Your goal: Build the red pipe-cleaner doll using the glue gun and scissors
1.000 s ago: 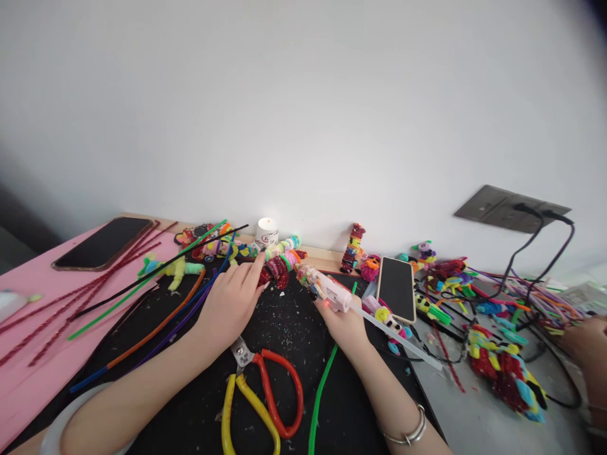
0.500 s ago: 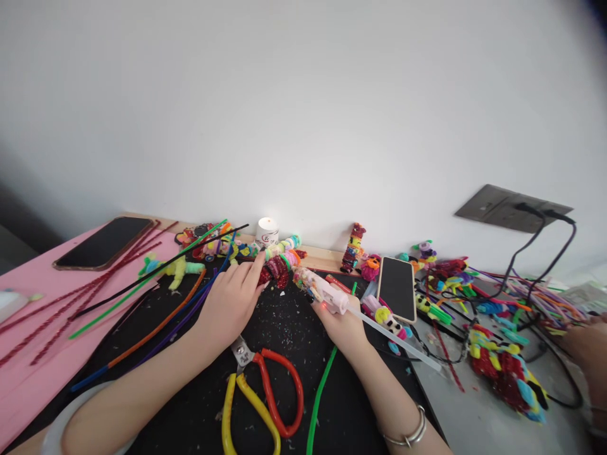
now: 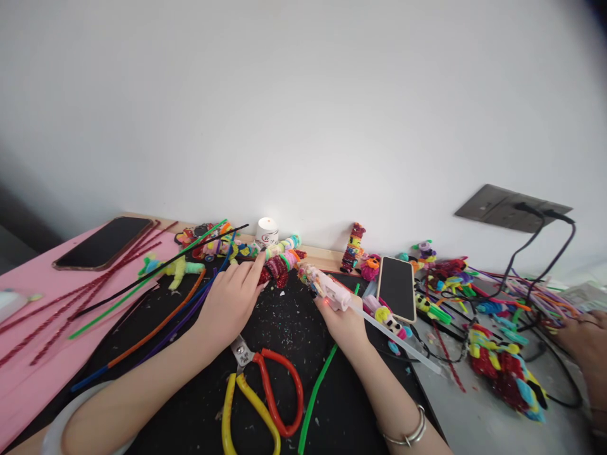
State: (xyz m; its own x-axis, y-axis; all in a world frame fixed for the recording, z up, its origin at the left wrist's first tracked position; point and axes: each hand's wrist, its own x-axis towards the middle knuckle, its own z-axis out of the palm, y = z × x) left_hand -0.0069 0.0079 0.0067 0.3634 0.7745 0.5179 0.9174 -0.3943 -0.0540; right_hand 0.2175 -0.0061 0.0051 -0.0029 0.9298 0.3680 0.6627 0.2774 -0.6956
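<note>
The red-and-yellow scissors [image 3: 265,392] lie open-handled on the black mat of the bench [image 3: 190,411], and everything else sits around them. Just beyond the scissors and a little to their left, the left hand [image 3: 232,300] lies palm down with its fingertips [image 3: 258,262] laid against a red glitter figure [image 3: 274,270] made of twisted pipe cleaner. The thumb is hidden, so I cannot tell whether the hand pinches the figure or only steadies it.

Beyond the scissors to their right, the right hand [image 3: 344,322] is clamped around a pale pink glue gun [image 3: 332,292]. Its nozzle points toward the red glitter figure and stops just short of it, and a clear glue stick juts out of its back.

A green pipe cleaner [image 3: 315,395] runs just beside the scissors on their right. Further right of the scissors a phone in a tan case [image 3: 397,287] lies face up, with heaps of bright pipe-cleaner figures past it. Far to the right of the scissors, another person's hand [image 3: 585,341] rests among cables. Left of the scissors, loose pipe cleaners fan over a pink sheet [image 3: 33,284], where a second phone [image 3: 103,242] lies.
</note>
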